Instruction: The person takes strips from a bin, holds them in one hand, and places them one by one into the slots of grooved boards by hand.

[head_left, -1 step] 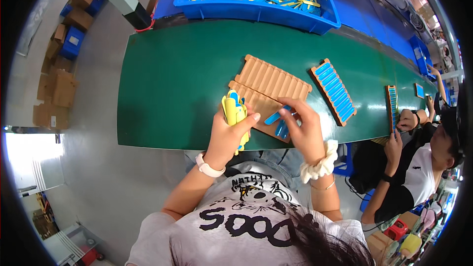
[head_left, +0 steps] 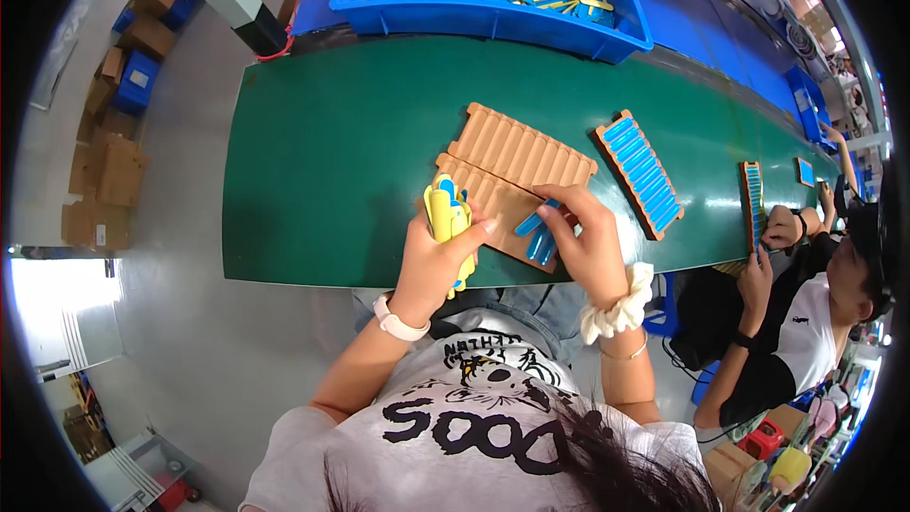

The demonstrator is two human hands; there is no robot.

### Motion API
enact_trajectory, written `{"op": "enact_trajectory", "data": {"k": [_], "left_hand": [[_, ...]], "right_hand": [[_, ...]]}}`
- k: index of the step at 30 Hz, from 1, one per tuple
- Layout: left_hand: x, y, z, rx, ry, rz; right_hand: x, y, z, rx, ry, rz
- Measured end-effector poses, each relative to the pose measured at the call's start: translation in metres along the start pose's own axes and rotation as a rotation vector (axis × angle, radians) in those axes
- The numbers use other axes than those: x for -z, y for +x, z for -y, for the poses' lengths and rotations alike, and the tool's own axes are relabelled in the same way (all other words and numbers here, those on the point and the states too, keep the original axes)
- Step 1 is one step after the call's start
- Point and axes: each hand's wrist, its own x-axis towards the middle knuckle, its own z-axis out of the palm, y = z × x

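My left hand [head_left: 428,261] is closed around a bundle of slim, round-ended yellow-and-blue strips [head_left: 449,213], above the left side of the near brown slotted tray [head_left: 495,203]. Over that tray's right end, my right hand [head_left: 590,239] pinches a single blue strip [head_left: 531,221] between thumb and fingers. Blue strips [head_left: 541,246] lie in the slots just below that hand, partly covered by it. Against the near tray's far side stands a second brown tray [head_left: 521,147] whose slots hold nothing.
A third tray [head_left: 640,173], filled with blue strips, lies to the right. The big blue bin [head_left: 493,24] at the back is heaped with yellow and blue strips. At far right a co-worker's hands [head_left: 758,270] are at another tray [head_left: 752,199] on the green table [head_left: 322,161].
The pinched blue strip has shifted slightly right and turned closer to the slots' direction. My left hand keeps its bundle, nearly still.
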Motion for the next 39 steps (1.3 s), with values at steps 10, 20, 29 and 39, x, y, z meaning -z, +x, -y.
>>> {"op": "enact_trajectory", "data": {"k": [10,20,29,39], "left_hand": [[0.011,-0.008,-0.002,0.143,0.028,0.193],[0.011,-0.013,0.004,0.144,0.105,0.337],[0.016,-0.001,0.0,0.066,-0.079,0.145],[0.028,0.003,-0.004,0.091,-0.242,-0.022]], "right_hand": [[-0.001,0.009,-0.016,0.107,-0.257,0.037],[-0.007,0.008,0.027,-0.161,0.195,0.338],[0.005,0.015,-0.006,-0.243,0.368,0.075],[0.0,0.039,-0.021,-0.142,-0.069,0.195]]}}
